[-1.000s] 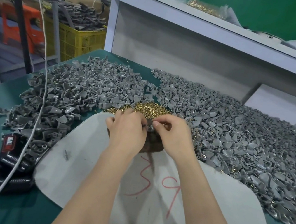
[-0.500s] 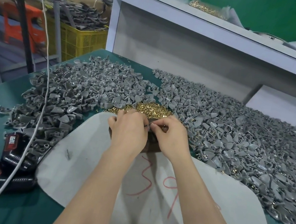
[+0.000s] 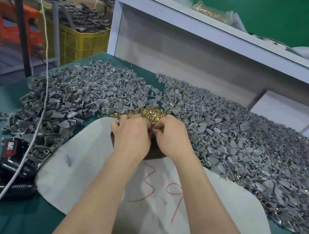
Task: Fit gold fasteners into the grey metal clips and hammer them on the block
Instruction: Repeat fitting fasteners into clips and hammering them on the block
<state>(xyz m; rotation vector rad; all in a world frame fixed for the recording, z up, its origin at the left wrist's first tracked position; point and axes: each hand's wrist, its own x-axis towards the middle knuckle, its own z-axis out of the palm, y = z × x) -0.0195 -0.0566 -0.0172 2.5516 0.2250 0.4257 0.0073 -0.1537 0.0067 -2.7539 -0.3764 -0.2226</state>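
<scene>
The left hand (image 3: 132,133) and right hand (image 3: 174,138) are curling fingertip to fingertip over the block (image 3: 155,153); whatever they are pinching is hidden. A fastener could be slipping off into the gold pile (image 3: 153,113) just behind, or seating crooked. Clips (image 3: 246,147) are crowding both sides and the back, leaving open room only nearer the person, on the sheet (image 3: 85,166).

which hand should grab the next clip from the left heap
Left, probably. The left hand is on the same side as the left heap of clips; the right hand would have to cross over it.
</scene>
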